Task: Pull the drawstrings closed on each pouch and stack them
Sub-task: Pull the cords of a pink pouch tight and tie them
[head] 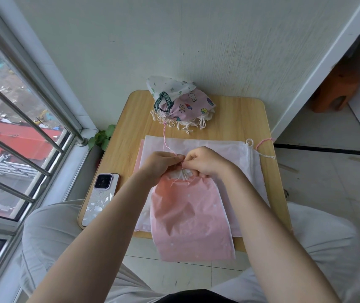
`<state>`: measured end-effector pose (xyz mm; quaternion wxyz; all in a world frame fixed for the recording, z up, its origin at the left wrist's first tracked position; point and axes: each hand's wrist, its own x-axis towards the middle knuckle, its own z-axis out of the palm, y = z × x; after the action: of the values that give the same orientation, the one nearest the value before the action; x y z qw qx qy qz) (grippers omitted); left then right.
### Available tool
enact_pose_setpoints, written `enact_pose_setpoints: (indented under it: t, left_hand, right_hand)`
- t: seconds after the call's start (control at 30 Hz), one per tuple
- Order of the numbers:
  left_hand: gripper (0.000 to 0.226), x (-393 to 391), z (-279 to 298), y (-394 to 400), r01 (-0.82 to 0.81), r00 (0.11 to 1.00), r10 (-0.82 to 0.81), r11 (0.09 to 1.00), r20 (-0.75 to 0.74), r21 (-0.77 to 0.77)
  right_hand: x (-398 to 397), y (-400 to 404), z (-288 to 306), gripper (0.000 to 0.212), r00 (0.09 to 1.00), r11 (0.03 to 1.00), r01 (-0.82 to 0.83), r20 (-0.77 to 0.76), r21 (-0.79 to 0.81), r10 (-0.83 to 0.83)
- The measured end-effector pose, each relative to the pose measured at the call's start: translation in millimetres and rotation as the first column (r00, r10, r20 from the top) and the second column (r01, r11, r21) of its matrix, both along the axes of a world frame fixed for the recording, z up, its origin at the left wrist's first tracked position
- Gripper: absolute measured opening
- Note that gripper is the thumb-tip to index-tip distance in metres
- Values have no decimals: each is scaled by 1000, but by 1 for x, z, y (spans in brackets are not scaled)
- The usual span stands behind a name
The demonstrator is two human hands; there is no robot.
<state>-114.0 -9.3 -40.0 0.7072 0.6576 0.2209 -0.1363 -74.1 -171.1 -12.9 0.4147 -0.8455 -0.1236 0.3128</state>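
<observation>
Pink bag (191, 217), thin, soft and light, lies on the table (235, 119) edge, its bunched top pinched by left hand (160, 164) and right hand (207, 161) fingers; pull its strings.

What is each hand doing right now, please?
Left hand: pinching the drawstring at the gathered mouth of the pink pouch.
Right hand: pinching the same pouch's drawstring at the mouth.
</observation>
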Motion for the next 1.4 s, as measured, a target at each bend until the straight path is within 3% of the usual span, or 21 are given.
enact_pose_setpoints:
  t: [0.13, 0.23, 0.33, 0.4, 0.5, 0.57, 0.63, 0.7, 0.73, 0.9, 1.03, 1.13, 1.23, 1.3, 1.4]
  left_hand:
    - [11, 0, 5, 2, 40, 999, -39, 998, 24, -38]
    - [12, -1, 7, 2, 2, 1000, -2, 999, 9, 33]
    - [16, 0, 3, 3, -42, 999, 42, 985, 1, 169]
    - [18, 2, 1, 3, -43, 999, 41, 961, 15, 274]
    - [18, 1, 6, 1, 16, 998, -40, 908, 49, 419]
    - [20, -1, 8, 1, 60, 993, -101, 885, 66, 461]
    - [24, -3, 10, 1, 94, 984, -155, 871, 89, 482]
    - [25, -4, 10, 1, 108, 972, -199, 853, 127, 511]
    - [23, -4, 9, 0, 103, 964, -216, 840, 154, 533]
    - [11, -7, 6, -2, -38, 935, -185, 796, 302, 604]
    - [13, -9, 1, -4, -106, 932, -96, 849, 350, 517]
    - [12, -8, 2, -7, -134, 942, -37, 870, 333, 475]
    - [13, -6, 6, -5, -130, 957, 5, 901, 291, 413]
    - [15, -5, 7, -2, -124, 963, 35, 937, 267, 326]
    - [15, -4, 6, 1, -131, 973, 81, 965, 217, 228]
  right_hand:
    - [-3, 5, -4, 15, 999, 999, 29, 26, -24, -29]
    - [-4, 6, -3, 14, 1000, 1000, 5, 15, -23, -5]
    - [-5, 0, 8, 9, 964, 968, -239, -140, -80, 227]
    - [-6, -5, 19, 10, 870, 884, -453, -274, -112, 411]
    - [-2, -10, 32, 11, 822, 797, -565, -235, -212, 519]
    - [4, -9, 30, 13, 902, 867, -432, -111, -248, 417]
    - [13, -5, 17, 14, 985, 973, -156, 48, -173, 166]
    - [18, 2, 1, 22, 990, 994, 81, 121, -72, -72]
    - [19, 5, -7, 26, 987, 990, 137, 88, -25, -134]
    - [14, 7, -35, 10, 965, 960, 213, -194, 185, -177]
    - [13, 2, -39, 17, 884, 914, 235, -464, 332, -59]
    - [11, -1, -35, 20, 821, 853, 293, -571, 431, 6]
    - [14, -2, -36, 24, 812, 841, 316, -584, 439, 0]
    - [17, -2, -37, 23, 847, 882, 294, -528, 368, -63]
    - [20, 1, -33, 4, 921, 927, 340, -256, 157, -294]
